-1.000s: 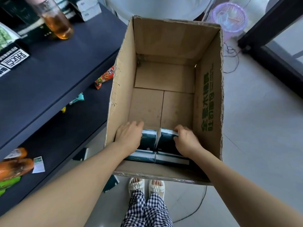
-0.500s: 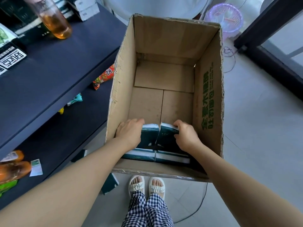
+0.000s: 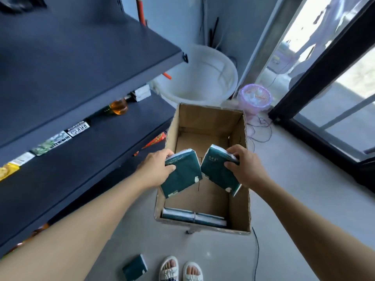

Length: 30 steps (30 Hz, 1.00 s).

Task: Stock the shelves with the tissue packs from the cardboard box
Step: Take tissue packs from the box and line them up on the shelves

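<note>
Two dark green tissue packs hung above the open cardboard box (image 3: 239, 199), one per hand so each trip moved a pair. The left hand (image 3: 156, 171) had its grip clamped on the left pack (image 3: 182, 175), the right hand (image 3: 246, 169) on the right pack (image 3: 218, 172), corners nearly touching. More packs (image 3: 192, 217) lay inside against the near wall; the dark shelves (image 3: 67, 159) stood just left.

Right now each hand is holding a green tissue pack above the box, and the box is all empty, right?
Not quite. The cardboard box isn't empty: the head view shows more packs lying at its near end. The left hand and right hand do each hold a green pack.
</note>
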Motion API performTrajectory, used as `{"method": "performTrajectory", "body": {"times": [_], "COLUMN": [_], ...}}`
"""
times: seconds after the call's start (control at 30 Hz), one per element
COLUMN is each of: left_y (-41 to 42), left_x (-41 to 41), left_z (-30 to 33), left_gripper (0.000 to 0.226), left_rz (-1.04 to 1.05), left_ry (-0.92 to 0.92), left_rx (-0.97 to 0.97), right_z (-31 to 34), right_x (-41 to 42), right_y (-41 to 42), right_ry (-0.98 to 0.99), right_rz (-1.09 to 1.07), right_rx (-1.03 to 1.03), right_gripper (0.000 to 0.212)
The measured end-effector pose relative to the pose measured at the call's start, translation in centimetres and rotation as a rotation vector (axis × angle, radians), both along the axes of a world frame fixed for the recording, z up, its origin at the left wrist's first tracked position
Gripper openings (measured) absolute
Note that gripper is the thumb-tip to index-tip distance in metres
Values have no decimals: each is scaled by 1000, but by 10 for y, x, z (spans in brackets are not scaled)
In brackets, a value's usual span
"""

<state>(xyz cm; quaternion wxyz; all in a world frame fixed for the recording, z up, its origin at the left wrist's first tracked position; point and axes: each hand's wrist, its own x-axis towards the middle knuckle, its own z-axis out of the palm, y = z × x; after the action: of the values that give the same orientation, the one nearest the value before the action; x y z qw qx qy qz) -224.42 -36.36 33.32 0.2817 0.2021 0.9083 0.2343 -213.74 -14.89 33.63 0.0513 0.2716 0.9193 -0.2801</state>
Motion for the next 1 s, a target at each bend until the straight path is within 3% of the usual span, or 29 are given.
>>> {"method": "performTrajectory", "body": {"times": [0.17, 0.33, 0.6, 1.0], "left_y": [-36, -81, -168, -359], "left_x": [-4, 19, 96, 209], "left_z": [74, 155, 252, 336], "left_gripper": [5, 7, 7, 9], "left_rz": [116, 219, 444, 824], "left_ry": [-21, -5, 251, 537], "left_rx": [145, 281, 281, 158], "right_z": [70, 146, 240, 343], "right_x": [-9, -15, -14, -8], "right_y": [-10, -37, -112, -299], "right_ry": [109, 249, 444, 674], "right_rz": [98, 239, 515, 854], "right_rx": [-15, 17, 39, -76], "right_gripper": [24, 24, 18, 16]}}
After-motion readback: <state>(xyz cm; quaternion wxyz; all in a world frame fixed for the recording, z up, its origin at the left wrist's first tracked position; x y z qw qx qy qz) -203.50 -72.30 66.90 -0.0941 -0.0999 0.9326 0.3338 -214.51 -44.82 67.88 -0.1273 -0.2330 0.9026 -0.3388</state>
